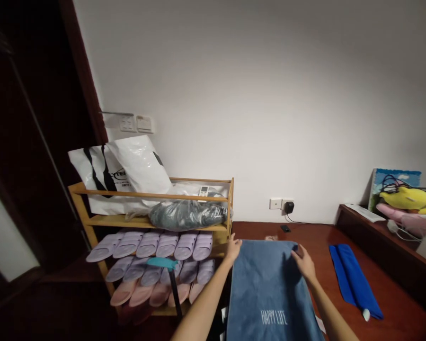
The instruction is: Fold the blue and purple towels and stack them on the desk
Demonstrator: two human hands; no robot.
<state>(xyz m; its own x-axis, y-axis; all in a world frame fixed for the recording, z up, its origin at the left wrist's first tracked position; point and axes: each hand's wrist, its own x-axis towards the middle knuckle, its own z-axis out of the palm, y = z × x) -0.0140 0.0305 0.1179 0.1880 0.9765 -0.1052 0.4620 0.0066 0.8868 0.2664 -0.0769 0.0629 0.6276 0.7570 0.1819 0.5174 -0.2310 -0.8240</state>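
1. blue lettered cloth (259, 274): at your five o'clock, over the surface (315, 233).
2. your left hand (234, 247) pinches its eleven o'clock corner; your right hand (304, 263) pinches its one o'clock corner.
3. risk: uneven pull could skew or crease it.
4. risk: a wide swing could disturb the bright blue cloth (355, 279), three o'clock of it, or snag the shoe rack (110, 220), ten o'clock.

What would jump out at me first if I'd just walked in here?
Probably the blue-grey fabric reading HAPPY LIFE, low and near the middle, with the left fingers and right fingers at its far corners. Then perhaps the lilac slippers, lined up on the wooden rack at left, and the bright blue cloth lying at right.
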